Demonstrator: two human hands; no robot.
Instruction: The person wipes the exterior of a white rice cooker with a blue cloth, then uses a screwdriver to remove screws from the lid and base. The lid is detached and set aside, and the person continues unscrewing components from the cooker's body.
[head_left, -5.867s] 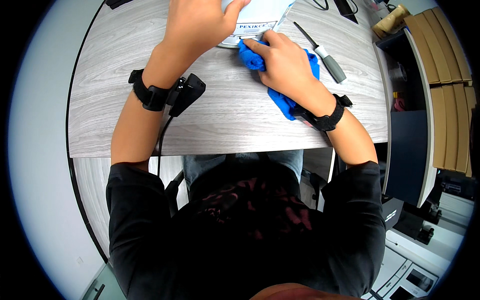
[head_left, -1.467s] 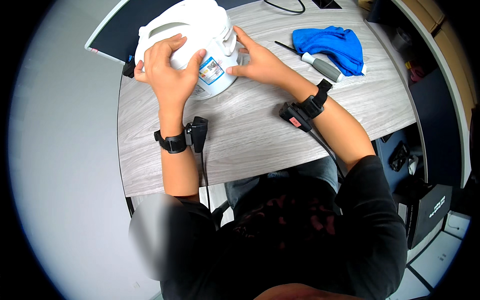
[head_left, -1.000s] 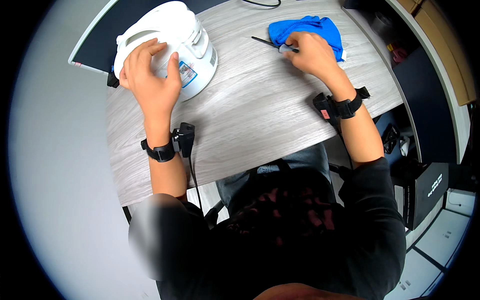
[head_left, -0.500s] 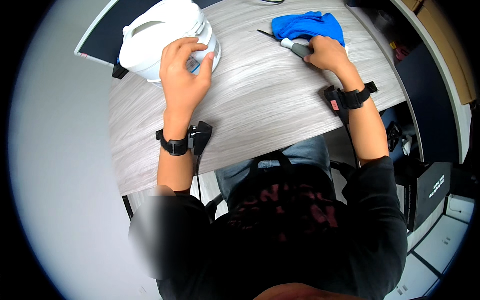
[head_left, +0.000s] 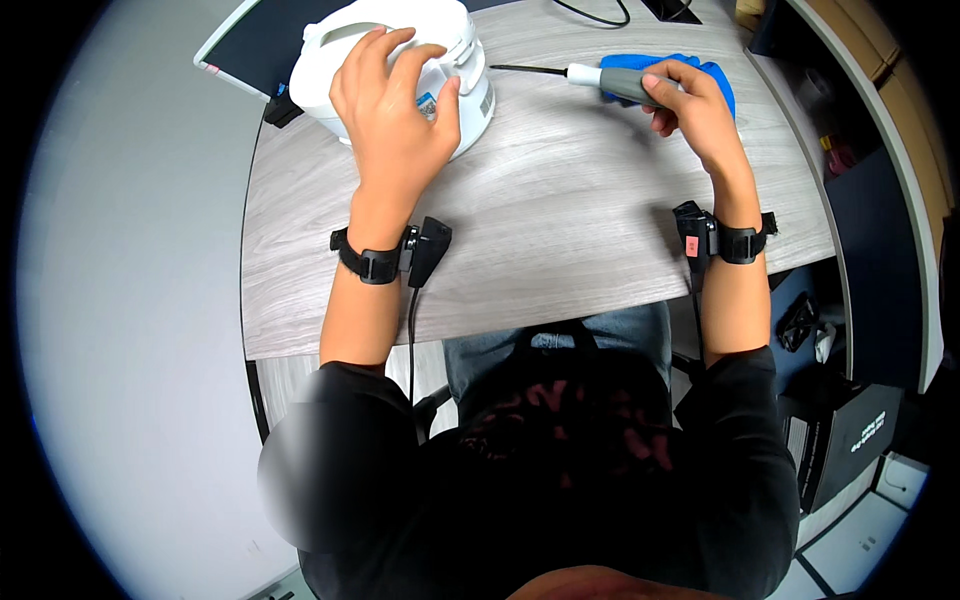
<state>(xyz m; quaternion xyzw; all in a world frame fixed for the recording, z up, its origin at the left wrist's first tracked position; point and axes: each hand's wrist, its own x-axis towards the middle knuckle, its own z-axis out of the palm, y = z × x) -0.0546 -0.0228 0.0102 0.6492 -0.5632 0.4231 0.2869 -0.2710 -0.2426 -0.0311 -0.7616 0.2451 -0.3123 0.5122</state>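
Observation:
My left hand (head_left: pixel 395 125) is spread with bent fingers over the front of a white rounded appliance (head_left: pixel 320 85), which has a lidded top, a carry handle and a small blue label; whether the fingertips press on it is unclear. In my right hand (head_left: pixel 705 120) is a screwdriver (head_left: pixel 585 75) with a grey-and-white handle, held level, its black shaft pointing left and its tip close beside the appliance's right side; contact is unclear. Behind that hand lies a folded blue cloth (head_left: pixel 720 85). Black strapped devices with cables (head_left: pixel 430 245) sit on both wrists.
The wood-grain desk (head_left: pixel 550 220) has a dark low panel (head_left: pixel 250 55) along its back left and a black cable (head_left: pixel 600 22) at the back. On the right stands a shelf unit (head_left: pixel 865 240) with small items and cardboard. A black box (head_left: pixel 850 440) sits below it.
My right hand left the appliance, took hold of the screwdriver beside the cloth and raised it, shaft now toward the appliance. My left hand stays at the appliance, fingers shifted.

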